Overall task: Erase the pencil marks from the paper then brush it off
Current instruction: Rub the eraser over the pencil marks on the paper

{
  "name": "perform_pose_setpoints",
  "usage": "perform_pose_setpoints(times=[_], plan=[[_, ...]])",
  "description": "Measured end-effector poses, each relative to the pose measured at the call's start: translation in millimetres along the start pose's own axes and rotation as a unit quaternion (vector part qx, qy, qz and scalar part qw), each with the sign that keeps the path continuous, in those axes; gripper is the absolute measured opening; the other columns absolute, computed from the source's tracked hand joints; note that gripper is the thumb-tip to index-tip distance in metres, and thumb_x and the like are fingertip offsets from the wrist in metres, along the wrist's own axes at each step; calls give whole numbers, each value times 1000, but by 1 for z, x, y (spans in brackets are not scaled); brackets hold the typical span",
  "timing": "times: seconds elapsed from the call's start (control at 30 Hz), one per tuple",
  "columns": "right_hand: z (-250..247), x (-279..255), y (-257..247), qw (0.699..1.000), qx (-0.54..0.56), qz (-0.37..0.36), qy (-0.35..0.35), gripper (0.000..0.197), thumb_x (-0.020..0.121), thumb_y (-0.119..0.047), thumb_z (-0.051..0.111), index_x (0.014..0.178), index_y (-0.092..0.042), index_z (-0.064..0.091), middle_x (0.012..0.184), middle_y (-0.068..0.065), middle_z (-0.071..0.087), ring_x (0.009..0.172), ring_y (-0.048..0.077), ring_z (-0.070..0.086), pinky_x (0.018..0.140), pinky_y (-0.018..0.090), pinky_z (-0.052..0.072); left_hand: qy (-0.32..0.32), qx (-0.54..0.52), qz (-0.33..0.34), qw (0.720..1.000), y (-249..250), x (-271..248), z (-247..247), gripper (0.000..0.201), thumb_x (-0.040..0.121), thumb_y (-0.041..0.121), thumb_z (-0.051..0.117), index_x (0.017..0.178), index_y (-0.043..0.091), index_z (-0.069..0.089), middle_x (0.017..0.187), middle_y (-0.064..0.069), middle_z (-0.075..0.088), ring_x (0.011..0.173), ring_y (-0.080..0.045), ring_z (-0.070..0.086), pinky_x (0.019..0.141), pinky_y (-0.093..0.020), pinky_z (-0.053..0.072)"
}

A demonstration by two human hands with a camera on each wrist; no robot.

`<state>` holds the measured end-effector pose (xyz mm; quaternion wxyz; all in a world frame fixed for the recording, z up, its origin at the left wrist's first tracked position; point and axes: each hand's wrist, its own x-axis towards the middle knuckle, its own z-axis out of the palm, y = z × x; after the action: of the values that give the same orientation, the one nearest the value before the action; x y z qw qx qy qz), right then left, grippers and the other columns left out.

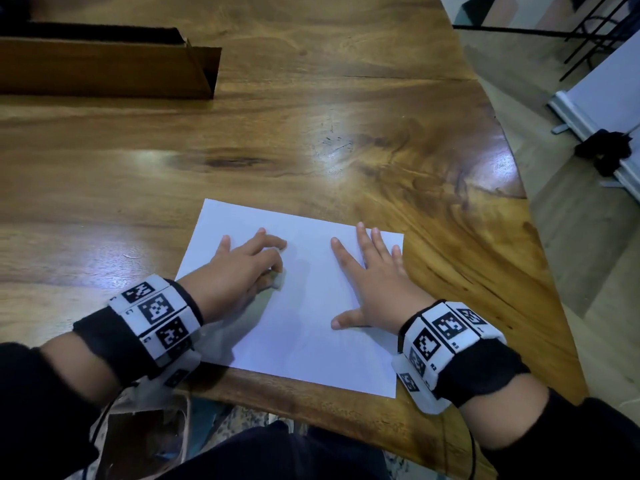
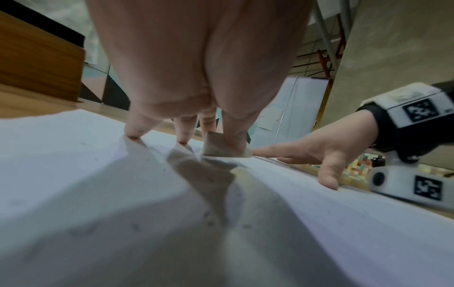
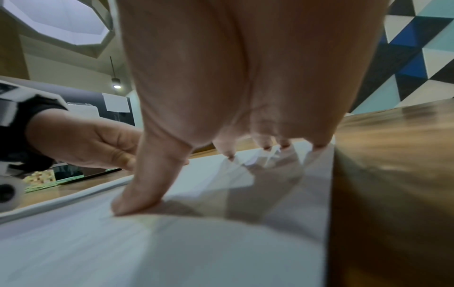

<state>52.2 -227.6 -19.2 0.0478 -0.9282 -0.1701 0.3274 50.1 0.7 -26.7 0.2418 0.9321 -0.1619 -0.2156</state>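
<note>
A white sheet of paper (image 1: 304,327) lies on the wooden table (image 1: 311,133) near its front edge. My left hand (image 1: 249,261) pinches a small greyish eraser (image 2: 221,147) against the paper's left half, other fingertips touching the sheet. The eraser (image 1: 277,280) shows only partly under the thumb in the head view. My right hand (image 1: 367,278) lies flat with fingers spread, pressing down the paper's right half. Small dark crumbs (image 2: 209,223) dot the sheet (image 2: 98,194) near the left wrist. In the right wrist view the thumb (image 3: 137,198) presses on the paper (image 3: 172,252).
A long wooden box (image 1: 104,67) with a dark inside stands at the table's back left. The table's curved right edge (image 1: 530,216) runs close to the paper, with floor and a white stand (image 1: 595,123) beyond.
</note>
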Motion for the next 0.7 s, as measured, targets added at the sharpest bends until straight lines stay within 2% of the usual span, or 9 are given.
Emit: perform_pose_setpoints(times=[0.13,0.23,0.3,0.37,0.4,0.47,0.57,0.63,0.7], plan=[[-3,3,-5,1000,-4,-28,11,111,77,-63,62,149,-32,-17,152,7,-37,140,27,-33,114,49,-14,2,-1,3,1000,-9,3,-7,20,91,9,40,84,27,47,144,2,30,143,-18,4,112,-57,-2],[0,1,-5,999,-31,-31,0,126,67,-69,67,147,-30,-22,149,6,-41,138,28,-37,114,52,-16,3,8,-3,1000,-4,3,-8,12,91,13,42,87,19,53,143,-1,32,143,-22,8,112,-57,-1],[2,0,-6,998,-49,-27,-7,134,62,-70,70,146,-29,-26,147,6,-44,136,28,-39,113,53,-17,32,39,14,999,5,2,-5,8,88,16,49,90,14,57,136,-7,40,134,-32,29,111,-57,17],[2,1,-6,998,-54,-24,-11,136,61,-69,71,145,-29,-27,146,7,-45,135,29,-40,113,55,-16,79,66,48,994,19,3,0,8,83,19,58,89,15,61,117,-10,51,107,-33,48,92,-46,39],[1,1,-7,998,-53,-24,-12,137,60,-69,72,145,-28,-28,146,7,-45,135,29,-41,113,55,-15,87,68,60,992,27,5,3,10,82,20,60,90,15,62,106,-10,54,97,-32,52,82,-40,41],[0,1,-8,998,-48,-23,-13,138,59,-69,73,146,-29,-27,147,7,-44,135,29,-40,113,55,-15,68,53,69,994,39,10,8,15,83,20,58,96,13,61,93,-9,54,86,-30,55,73,-34,41],[0,1,-8,999,-45,-21,-11,138,59,-69,73,146,-29,-25,148,7,-43,136,28,-39,113,55,-16,45,48,49,997,46,15,10,18,83,17,57,101,11,59,85,-5,48,84,-29,56,73,-32,42],[0,1,-8,999,-45,-19,-11,138,58,-68,74,147,-29,-25,148,7,-43,136,28,-39,113,54,-17,30,36,75,996,43,7,13,14,81,20,56,89,10,64,83,-8,54,81,-31,57,70,-31,42],[-1,1,-9,999,-47,-18,-12,138,58,-68,74,147,-28,-24,148,8,-43,136,28,-39,113,54,-16,-37,31,117,992,40,-10,16,21,79,28,53,74,11,65,79,-10,59,74,-30,59,64,-25,40]])
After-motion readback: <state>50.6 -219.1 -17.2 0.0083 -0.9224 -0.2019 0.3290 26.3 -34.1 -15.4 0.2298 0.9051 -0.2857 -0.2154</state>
